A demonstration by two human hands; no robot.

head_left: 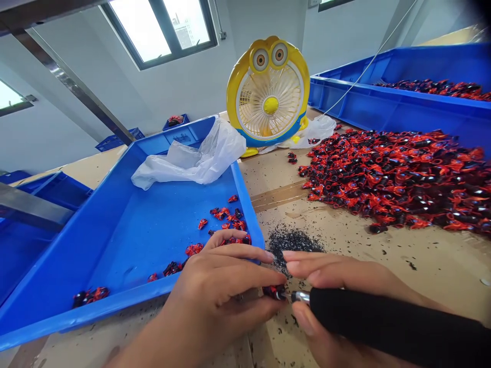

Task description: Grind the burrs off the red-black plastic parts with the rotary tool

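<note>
Near the bottom centre my left hand (pixel 230 281) pinches a small red and black piece (pixel 273 292) between thumb and fingers. My right hand (pixel 337 286) is wrapped round a black tool (pixel 383 317) with a metal tip, which points left at the piece. The tip is at or very close to the piece; contact is hard to make out. Just beyond the fingers lies a patch of black shavings (pixel 293 245). Several similar red and black pieces (pixel 230 217) lie in the blue tray (pixel 153 214) beside my left hand.
A large heap of red and black pieces (pixel 395 174) covers the table's right side, before a blue bin (pixel 383 107). A yellow fan (pixel 270 105) stands at the back centre. White plastic (pixel 192 158) drapes over the tray's far end. A metal bar (pixel 72 82) slants at upper left.
</note>
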